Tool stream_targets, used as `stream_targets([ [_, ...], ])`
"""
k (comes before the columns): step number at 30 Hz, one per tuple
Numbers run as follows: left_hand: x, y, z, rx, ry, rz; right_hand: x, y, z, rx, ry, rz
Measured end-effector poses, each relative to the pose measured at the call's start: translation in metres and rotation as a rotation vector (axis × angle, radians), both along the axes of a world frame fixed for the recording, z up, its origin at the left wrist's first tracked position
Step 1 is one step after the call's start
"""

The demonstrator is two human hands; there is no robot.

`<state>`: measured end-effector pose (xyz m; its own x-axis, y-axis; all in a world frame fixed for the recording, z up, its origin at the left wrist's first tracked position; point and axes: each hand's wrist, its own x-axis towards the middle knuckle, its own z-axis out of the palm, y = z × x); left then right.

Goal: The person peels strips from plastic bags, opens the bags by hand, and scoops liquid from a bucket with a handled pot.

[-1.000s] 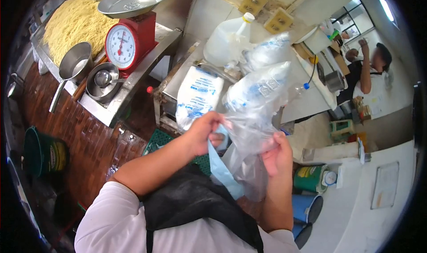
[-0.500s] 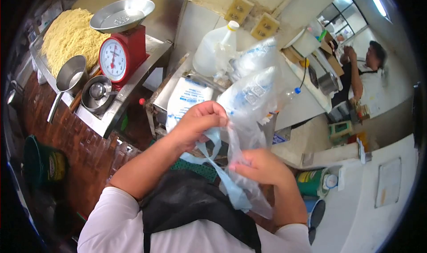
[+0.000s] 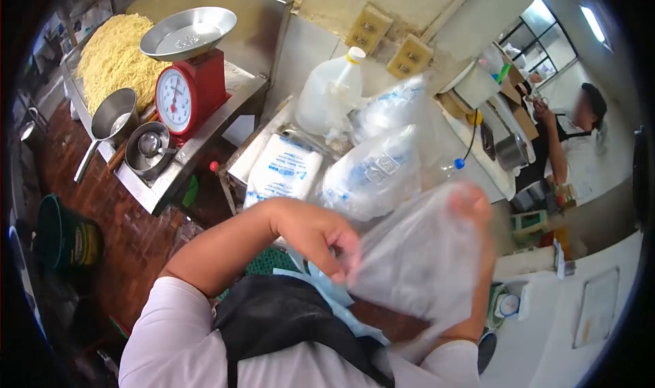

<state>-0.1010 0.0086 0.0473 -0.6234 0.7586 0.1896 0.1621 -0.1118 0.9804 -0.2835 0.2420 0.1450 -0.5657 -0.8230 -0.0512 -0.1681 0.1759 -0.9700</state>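
A clear plastic bag [image 3: 416,258] is spread out between my two hands in front of my chest. My left hand [image 3: 317,241] is closed, its thumb and fingers pinching the bag's left edge. Raised at the bag's upper right corner, my right hand [image 3: 471,204] is blurred by motion but appears to grip the plastic. A light blue strip [image 3: 331,291] hangs below my left hand against the black apron [image 3: 280,316]. Just beyond the hands, a filled plastic bag with blue print [image 3: 375,173] leans beside a white printed pack [image 3: 283,169].
A red weighing scale [image 3: 194,94] with a metal pan stands by a heap of yellow noodles [image 3: 112,60]. A saucepan [image 3: 114,115] and a metal bowl [image 3: 147,163] sit nearby. A plastic jug [image 3: 331,94] is against the wall. Another person [image 3: 573,128] stands at the right.
My right hand has swung up and to the right, stretching the bag wide. My left hand has lowered slightly, and the light blue strip hangs lower against the apron.
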Motion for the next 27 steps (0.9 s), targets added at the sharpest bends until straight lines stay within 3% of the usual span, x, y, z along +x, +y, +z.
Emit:
stream_targets([
  [2,-0.024,-0.023,-0.001,0.599,-0.152,0.323,-0.035,-0.018,-0.01,-0.246,-0.313,-0.132],
  [4,-0.055,-0.043,0.004,0.934,-0.394,0.714,-0.062,-0.04,-0.019,-0.483,-0.639,-0.268],
  [5,-0.068,-0.05,-0.003,0.983,-0.512,0.694,-0.073,-0.045,-0.027,-0.6,-0.802,-0.334],
  [7,-0.093,-0.063,-0.024,1.084,-0.738,0.649,-0.1,-0.041,-0.064,-0.597,-0.824,-0.13],
  [8,-0.097,-0.06,-0.032,1.022,-0.792,0.751,-0.108,-0.038,-0.077,-0.59,-0.832,-0.025],
  [11,-0.092,-0.035,-0.06,0.827,-0.926,1.017,-0.087,-0.036,-0.105,-0.384,-0.625,-0.318],
  [15,-0.089,-0.023,-0.091,0.635,-1.025,1.242,-0.079,-0.045,-0.143,0.244,0.224,-0.287],
  [17,-0.094,-0.024,-0.118,0.615,-1.078,1.337,-0.095,-0.054,-0.186,0.421,0.781,-0.14],
  [20,-0.093,-0.013,-0.142,0.478,-1.059,1.397,-0.08,-0.063,-0.228,0.157,1.227,-0.018],
  [23,-0.101,-0.012,-0.19,0.528,-0.984,1.36,-0.082,-0.054,-0.253,0.284,1.036,-0.017],
  [24,-0.103,-0.009,-0.196,0.571,-0.958,1.367,-0.074,-0.055,-0.238,0.316,0.654,-0.084],
  [25,-0.091,-0.003,-0.166,0.567,-0.955,1.397,-0.058,-0.057,-0.204,0.34,0.272,-0.148],
  [26,-0.067,0.007,-0.106,0.562,-0.95,1.428,-0.046,-0.059,-0.18,0.354,-0.111,-0.208],
  [27,-0.055,0.012,-0.074,0.556,-0.947,1.461,-0.039,-0.058,-0.171,0.304,-0.113,-0.225],
])
